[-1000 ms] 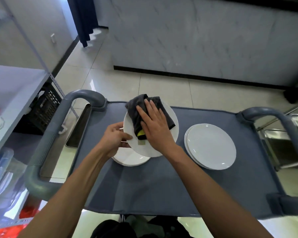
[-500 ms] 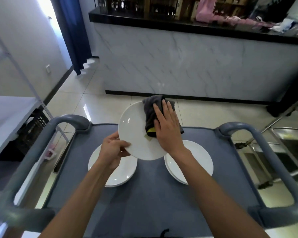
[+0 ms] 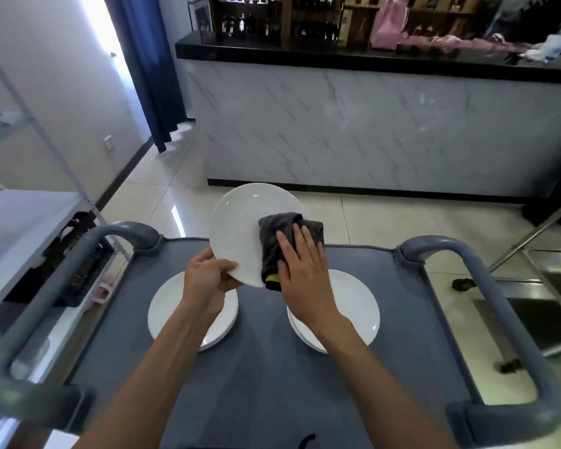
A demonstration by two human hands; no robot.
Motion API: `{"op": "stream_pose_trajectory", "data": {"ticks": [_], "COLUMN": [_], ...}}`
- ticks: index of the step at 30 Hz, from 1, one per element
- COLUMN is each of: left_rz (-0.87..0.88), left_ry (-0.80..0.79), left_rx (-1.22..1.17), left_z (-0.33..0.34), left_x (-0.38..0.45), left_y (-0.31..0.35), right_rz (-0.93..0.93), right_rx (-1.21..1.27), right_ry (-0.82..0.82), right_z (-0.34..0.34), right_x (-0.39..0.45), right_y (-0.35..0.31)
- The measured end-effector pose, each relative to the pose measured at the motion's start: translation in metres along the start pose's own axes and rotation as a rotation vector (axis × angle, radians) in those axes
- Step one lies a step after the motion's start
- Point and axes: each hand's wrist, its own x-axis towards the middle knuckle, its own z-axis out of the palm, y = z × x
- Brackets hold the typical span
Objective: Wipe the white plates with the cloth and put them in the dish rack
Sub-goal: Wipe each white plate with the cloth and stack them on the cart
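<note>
The left hand [image 3: 208, 280] is pinching the raised white plate [image 3: 240, 231] by its lower rim above the cart [image 3: 272, 400]; the right hand [image 3: 300, 264], its grip flat-fingered, is pressing the cloth [image 3: 279, 236]. Steady rim support and full sweeps would serve best.

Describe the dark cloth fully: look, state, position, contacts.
The cloth is dark grey, soft-looking fabric, folded into a thick pad, with a yellow patch at its lower corner. It lies against the right part of the raised white plate, overhanging the rim. The right hand presses it flat with straight fingers.
</note>
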Motion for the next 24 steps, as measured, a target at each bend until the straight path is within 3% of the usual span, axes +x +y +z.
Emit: {"op": "stream_pose_trajectory", "data": {"ticks": [17, 24], "left_rz": [0.078, 0.092], "left_ry": [0.004, -0.015], "left_rx": [0.072, 0.077], "left_z": [0.039, 0.037], "left_x": [-0.041, -0.049], "left_y": [-0.036, -0.037], "right_rz": [-0.060, -0.093], "right_rx": [0.241, 0.176], "right_ry": [-0.033, 0.070], "right_z": [-0.005, -0.025], "right_x": [-0.053, -0.053], "right_y": [0.017, 0.060]}}
